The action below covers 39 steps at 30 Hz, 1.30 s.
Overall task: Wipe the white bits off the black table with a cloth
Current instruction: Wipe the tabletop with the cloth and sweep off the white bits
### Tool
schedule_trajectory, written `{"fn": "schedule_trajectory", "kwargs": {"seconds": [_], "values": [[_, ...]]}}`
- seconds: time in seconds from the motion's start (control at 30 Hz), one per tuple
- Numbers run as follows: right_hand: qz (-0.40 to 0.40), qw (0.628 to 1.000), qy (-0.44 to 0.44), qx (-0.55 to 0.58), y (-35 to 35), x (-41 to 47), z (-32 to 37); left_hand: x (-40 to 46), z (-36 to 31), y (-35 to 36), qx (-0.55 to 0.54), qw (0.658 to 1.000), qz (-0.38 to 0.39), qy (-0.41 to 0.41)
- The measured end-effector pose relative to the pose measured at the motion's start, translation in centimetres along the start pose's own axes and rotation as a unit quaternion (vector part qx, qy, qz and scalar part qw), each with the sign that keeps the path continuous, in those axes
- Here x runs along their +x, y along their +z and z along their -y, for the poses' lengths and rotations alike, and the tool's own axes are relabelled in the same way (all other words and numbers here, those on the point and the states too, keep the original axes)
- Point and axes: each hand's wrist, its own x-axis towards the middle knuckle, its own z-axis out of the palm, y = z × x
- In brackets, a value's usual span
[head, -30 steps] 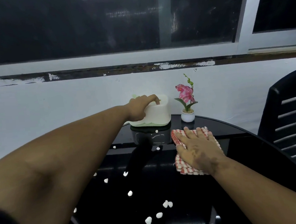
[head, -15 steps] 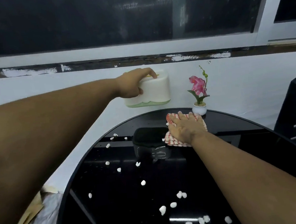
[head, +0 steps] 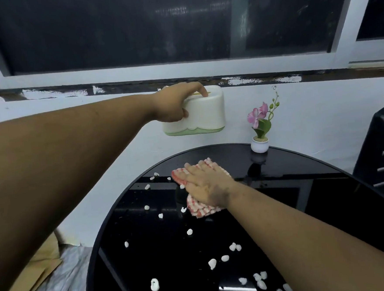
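A round black glossy table (head: pixel 302 183) fills the lower right of the view. My right hand (head: pixel 208 185) lies flat, fingers spread, pressing a red-and-white checked cloth (head: pixel 200 207) onto the table's far middle. Several white bits (head: pixel 212 263) are scattered over the near and left parts of the table, some just left of the cloth. My left hand (head: pixel 174 103) grips a white box with a green base (head: pixel 203 115) and holds it in the air above the table's far edge.
A small white pot with a pink artificial flower (head: pixel 260 138) stands at the table's far edge, right of the cloth. A black slatted chair (head: pixel 382 154) is at the right. Brown paper and plastic sheeting (head: pixel 43 276) lie on the floor at the left.
My left hand has lifted the white box off the table and now holds it high. My right hand has slid the cloth leftward over the spot where the box stood.
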Motion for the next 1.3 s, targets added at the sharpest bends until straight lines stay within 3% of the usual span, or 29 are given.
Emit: {"fn": "schedule_trajectory", "kwargs": {"seconds": [0.17,0.3,0.63,0.93,1.03,1.3], "values": [[0.007,0.998,-0.065,0.027,0.3,-4.3,2.4,0.4,-1.2,0.3,0.017,1.000,-0.006,0.012],[0.024,0.996,-0.067,0.050,0.1,-5.5,1.1,0.7,-2.0,0.6,0.018,1.000,-0.003,0.023],[0.001,0.989,0.148,0.026,-0.1,-0.4,-8.4,1.2,-1.4,1.2,0.004,0.999,-0.006,0.033],[0.006,0.946,0.316,0.067,-0.4,5.3,-9.5,1.7,-0.2,1.5,0.005,1.000,-0.015,0.027],[0.002,0.956,0.288,0.053,-0.8,6.5,-7.9,1.5,0.2,1.4,0.000,1.000,-0.011,0.026],[0.010,1.000,0.019,0.003,0.3,9.9,0.2,0.8,0.6,0.8,-0.008,1.000,-0.011,0.007]]}}
